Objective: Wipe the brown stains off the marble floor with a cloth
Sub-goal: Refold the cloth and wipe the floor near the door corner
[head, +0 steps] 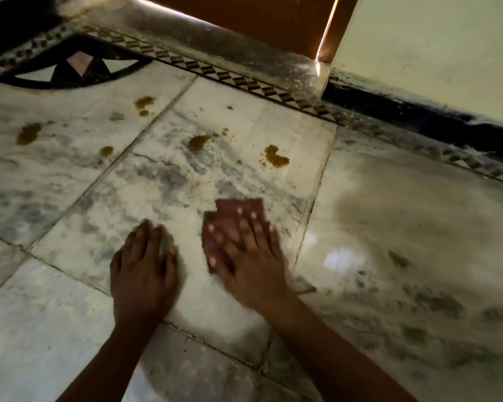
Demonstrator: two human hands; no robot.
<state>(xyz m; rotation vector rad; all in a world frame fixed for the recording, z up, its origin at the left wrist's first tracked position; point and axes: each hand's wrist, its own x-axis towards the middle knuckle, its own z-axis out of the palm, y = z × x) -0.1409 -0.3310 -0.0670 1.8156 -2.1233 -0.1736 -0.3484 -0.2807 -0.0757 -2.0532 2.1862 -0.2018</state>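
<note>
Marble floor (389, 227), pale, grey-veined, jointed slabs. Left hand (144, 268): flat on bare slab, fingers straight, holding nothing. Right hand (246, 256): fingers spread flat, pressing a reddish-brown cloth (233, 216) to the floor; blurred. Brown stains: two nearest lie ahead of the cloth on the same slab, one straight ahead (275, 158), one ahead-left (198, 141); right hand nearer. Three more sit farther left across a joint (28, 133). Nothing between. Beyond: patterned border strip (244, 79), wall (433, 53).
</note>
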